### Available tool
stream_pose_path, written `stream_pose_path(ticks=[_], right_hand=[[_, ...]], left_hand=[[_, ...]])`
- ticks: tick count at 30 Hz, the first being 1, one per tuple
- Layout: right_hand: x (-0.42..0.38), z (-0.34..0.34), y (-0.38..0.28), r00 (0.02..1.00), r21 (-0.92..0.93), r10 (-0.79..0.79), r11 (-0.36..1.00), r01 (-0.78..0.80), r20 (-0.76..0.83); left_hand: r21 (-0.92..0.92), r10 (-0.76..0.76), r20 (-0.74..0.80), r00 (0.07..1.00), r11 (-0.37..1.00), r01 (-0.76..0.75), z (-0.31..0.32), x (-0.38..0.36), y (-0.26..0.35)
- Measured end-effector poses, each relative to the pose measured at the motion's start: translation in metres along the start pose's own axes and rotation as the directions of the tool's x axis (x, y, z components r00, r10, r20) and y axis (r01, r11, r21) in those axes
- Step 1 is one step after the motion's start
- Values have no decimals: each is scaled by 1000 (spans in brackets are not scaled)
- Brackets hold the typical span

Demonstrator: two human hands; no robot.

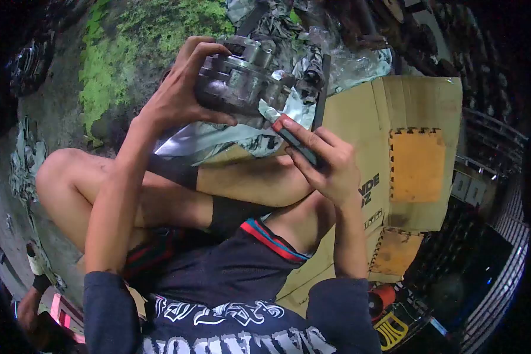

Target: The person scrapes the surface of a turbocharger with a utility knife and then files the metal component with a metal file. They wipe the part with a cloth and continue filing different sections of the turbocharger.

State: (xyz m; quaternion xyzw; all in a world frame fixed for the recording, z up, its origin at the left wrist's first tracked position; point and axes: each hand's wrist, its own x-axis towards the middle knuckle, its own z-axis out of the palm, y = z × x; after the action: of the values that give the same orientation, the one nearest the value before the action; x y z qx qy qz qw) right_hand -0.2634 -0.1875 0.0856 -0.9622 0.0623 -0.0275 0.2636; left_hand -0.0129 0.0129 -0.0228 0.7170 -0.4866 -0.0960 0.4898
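My left hand (pixel 186 88) grips a grey cast-metal engine part (pixel 239 85) from its left side, thumb below and fingers over the top. The part is held up above my crossed legs, with rounded bosses and openings in its casting. In my right hand (pixel 333 162) is a scraper (pixel 298 141) with a black and red handle, my fingers wrapped round it. Its short, pale-smeared blade points up and left, right at the lower right edge of the metal part. Crumpled plastic and rags (pixel 224 138) lie behind and below the part.
Flattened cardboard (pixel 348 118) spreads under me and to the right, with orange foam mat pieces (pixel 418 165) on it. Green-stained concrete floor (pixel 118 71) stretches to the upper left. Clear plastic bags (pixel 357 65) lie at the top. Part of another person (pixel 32 304) shows at lower left.
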Motion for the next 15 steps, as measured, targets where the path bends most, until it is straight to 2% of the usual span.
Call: stream_pose_path(ticks=[6,8,12,15], right_hand=[[-4,21,-6,992,146,79,987,-64,-102],[-4,29,-10,979,210,136,972,-103,-151],[-7,38,-10,980,220,127,971,-91,-154],[-12,50,-15,963,261,151,961,-90,-224]], left_hand=[[-24,19,17,1000,1000,-19,-1,2,3],[18,59,1,998,998,-59,0,0,2],[57,53,13,999,997,-54,2,-3,0],[63,32,-4,999,998,-32,4,-3,2]])
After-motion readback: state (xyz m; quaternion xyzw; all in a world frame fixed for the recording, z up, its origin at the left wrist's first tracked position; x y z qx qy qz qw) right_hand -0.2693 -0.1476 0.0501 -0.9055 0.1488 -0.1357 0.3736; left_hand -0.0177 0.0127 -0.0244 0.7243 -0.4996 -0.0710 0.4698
